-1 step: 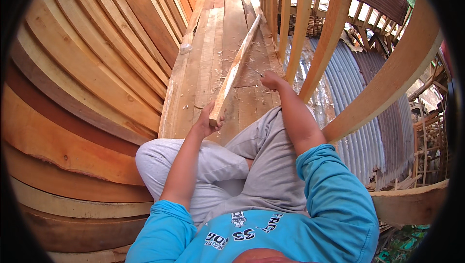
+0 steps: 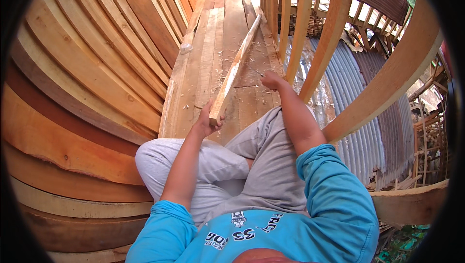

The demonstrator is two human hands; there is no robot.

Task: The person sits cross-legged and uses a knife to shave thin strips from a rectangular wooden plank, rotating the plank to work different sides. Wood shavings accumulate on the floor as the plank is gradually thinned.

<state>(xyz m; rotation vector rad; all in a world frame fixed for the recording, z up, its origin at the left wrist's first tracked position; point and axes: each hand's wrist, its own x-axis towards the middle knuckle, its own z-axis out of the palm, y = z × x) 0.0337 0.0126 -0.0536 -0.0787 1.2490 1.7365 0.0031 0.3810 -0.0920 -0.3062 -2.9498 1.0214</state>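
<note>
A long squared piece of wood (image 2: 234, 73), pale along its upper face, slants away from me over the plank floor. My left hand (image 2: 208, 120) is wrapped round its near end, just beyond my bent knee. To the right of the wood, my right hand (image 2: 272, 81) is closed on a small knife (image 2: 255, 72). Its thin blade points toward the wood and is apart from it. The handle is mostly hidden inside my fist.
Several wide boards (image 2: 92, 74) stand along the left. Wooden posts (image 2: 334, 30) line the right side, with a corrugated metal roof (image 2: 356, 113) below. Wood shavings (image 2: 252, 50) and a clear plastic lump (image 2: 185, 48) lie on the plank floor (image 2: 203, 35).
</note>
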